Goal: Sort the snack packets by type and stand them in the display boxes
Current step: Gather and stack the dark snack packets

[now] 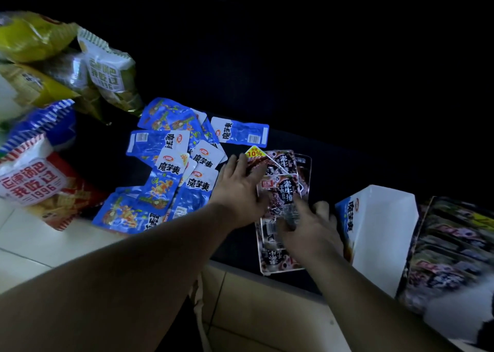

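Dark display box [451, 247] blurred, cut off at right; left-edge bags [29, 180] cropped.

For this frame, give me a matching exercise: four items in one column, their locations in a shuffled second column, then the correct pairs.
Items
1. blue packets
2. dark packets
3. blue-and-white display box
4. red-and-white chip bag

Locations
A. under both hands, centre
B. far left edge
C. right of the right hand
D. loose pile left of the left hand

Pairs: 1-D, 2-A, 3-C, 4-B
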`<state>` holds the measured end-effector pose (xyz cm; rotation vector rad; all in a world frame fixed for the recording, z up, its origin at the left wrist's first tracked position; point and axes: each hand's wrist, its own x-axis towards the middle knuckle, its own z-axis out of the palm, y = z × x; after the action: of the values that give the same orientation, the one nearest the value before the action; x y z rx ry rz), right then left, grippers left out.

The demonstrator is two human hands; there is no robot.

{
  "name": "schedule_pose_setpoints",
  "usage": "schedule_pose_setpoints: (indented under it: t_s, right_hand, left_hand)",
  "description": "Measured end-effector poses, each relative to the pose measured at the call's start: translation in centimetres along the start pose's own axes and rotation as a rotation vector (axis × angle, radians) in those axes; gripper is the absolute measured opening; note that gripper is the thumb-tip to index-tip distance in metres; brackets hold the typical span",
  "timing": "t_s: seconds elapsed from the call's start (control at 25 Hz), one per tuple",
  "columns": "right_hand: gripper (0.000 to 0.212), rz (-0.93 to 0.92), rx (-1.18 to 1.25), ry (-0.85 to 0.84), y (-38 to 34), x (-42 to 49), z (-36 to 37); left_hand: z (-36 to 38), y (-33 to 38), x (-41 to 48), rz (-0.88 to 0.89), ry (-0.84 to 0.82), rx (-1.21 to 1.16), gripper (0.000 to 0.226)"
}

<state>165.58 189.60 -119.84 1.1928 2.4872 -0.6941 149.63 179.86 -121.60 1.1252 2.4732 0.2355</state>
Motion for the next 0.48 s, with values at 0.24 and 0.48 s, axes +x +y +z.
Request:
schedule_pose_setpoints:
  t_s: [0.24, 0.48]
  right_hand:
    - [0.111, -0.036, 0.239, -0.112, 0.5, 1.7, -1.1]
    - [0.125, -0.015, 0.249, -0.138, -0.3, 2.9, -0.8]
  left_hand:
    - [-1.0, 1.2, 0.9, 0.159, -0.107, -0.158, 0.094]
    - [1.2, 1.3, -5.3, -0.157, 0.162, -0.395, 0.081]
